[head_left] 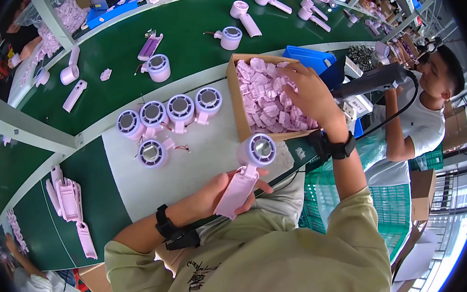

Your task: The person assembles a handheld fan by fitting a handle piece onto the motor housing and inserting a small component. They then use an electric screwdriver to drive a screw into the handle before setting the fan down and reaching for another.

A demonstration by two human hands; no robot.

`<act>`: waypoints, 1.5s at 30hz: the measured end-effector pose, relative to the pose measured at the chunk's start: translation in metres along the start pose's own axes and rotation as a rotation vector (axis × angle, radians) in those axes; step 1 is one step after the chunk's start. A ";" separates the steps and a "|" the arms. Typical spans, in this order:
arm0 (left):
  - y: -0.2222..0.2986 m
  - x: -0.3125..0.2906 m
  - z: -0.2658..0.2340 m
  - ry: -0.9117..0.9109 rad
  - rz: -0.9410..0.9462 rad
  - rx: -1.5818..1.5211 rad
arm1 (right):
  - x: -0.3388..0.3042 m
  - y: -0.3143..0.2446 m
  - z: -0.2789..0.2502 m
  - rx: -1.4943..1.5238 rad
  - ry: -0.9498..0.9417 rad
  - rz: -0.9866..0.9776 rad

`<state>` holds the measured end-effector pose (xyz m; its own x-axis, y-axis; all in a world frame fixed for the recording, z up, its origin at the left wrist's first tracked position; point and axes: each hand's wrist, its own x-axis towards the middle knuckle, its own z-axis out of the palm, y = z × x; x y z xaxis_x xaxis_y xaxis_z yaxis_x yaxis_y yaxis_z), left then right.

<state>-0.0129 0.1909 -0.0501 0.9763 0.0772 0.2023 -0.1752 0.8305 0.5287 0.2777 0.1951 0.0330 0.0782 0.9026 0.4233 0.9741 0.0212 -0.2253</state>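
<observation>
My left hand (215,195) is closed around the pink handle of a handheld fan (239,181), holding it tilted with its round lilac head up and some thin red wires at the neck. Over a cardboard box (237,104) of small pink plastic parts (262,97), my right hand (311,93) reaches in from the right. Its thumb and fingers are apart, touching or just above the parts; I cannot make out any piece held. Several round fan heads (180,107) stand on the white mat left of the box, a few with wires and short necks showing.
Pink handle shells (70,200) lie on the green table to the left. Beyond the mat, a green conveyor belt (198,44) carries fans and parts. A black cylindrical tool (371,82) with a cable, a blue bin (309,57) and a seated co-worker (422,98) are to the right.
</observation>
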 end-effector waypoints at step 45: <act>-0.001 -0.002 0.017 0.479 0.128 0.757 | -0.129 -0.130 0.027 1.221 -0.182 0.464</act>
<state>-0.0172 0.1803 -0.0368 0.8623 0.5058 0.0221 -0.1582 0.2277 0.9608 0.1355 0.0879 -0.0162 0.2284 0.9735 -0.0091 0.0395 -0.0186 -0.9990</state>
